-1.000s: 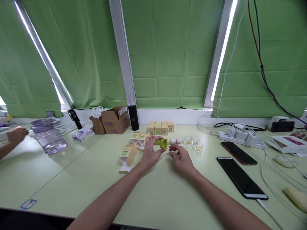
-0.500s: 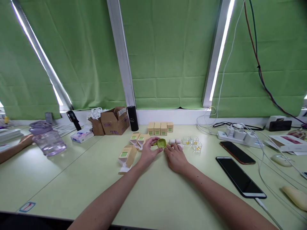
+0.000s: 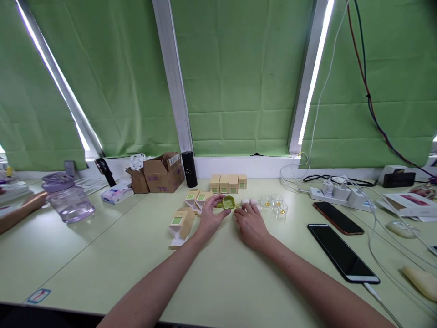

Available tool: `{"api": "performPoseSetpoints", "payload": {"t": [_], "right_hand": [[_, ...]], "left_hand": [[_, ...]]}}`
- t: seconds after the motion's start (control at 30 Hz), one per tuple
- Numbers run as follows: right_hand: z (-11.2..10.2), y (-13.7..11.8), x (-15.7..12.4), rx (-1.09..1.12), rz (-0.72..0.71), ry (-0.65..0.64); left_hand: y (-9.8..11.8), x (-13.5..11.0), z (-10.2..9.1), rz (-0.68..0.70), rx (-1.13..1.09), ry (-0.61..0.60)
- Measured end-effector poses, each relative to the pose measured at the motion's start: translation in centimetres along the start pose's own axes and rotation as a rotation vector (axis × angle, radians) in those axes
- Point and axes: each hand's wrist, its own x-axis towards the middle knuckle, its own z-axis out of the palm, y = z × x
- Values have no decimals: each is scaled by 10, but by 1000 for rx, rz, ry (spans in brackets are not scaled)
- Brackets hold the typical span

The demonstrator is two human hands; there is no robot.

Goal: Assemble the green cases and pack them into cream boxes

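Toward the bench's (image 3: 218, 282) far edge, the left hand (image 3: 210, 218) grips a small, square olive-green plastic cup (image 3: 228, 202), contents unclear. Apart, the right hand (image 3: 251, 224) curls; I cannot tell its grasp. Clear plastic cups (image 3: 281, 208) nearer the right edge show yellow bits (image 3: 282, 212).

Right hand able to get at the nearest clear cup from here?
Probably yes: nothing visible stands between the right hand and the nearest clear cup; the white pieces lie left of that cup.
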Motion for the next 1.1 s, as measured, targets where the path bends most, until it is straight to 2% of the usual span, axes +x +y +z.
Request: {"api": "performPoseSetpoints", "payload": {"t": [0.1, 0.2, 0.3, 0.5, 0.6, 0.9, 1.1], "right_hand": [[0, 1, -6, 60, -8, 190], [1, 3, -12, 175, 43, 371], [-1, 4, -17, 354, 140, 448], [-12, 9, -15, 1040, 323, 430], [-17, 10, -12, 1296, 413, 439], [-21, 5, -14, 1619, 630, 394], [-16, 13, -14, 1768, 774, 384]], "left_hand": [[1, 0, 1, -9, -15, 13], [2, -1, 2, -5, -9, 13], [2, -2, 2, 6, 1, 6], [1, -3, 2, -22, 19, -7], [1, -4, 3, -20, 41, -19], [1, -9, 9, 9, 70, -68], [2, -10, 10, -5, 78, -85]]}}
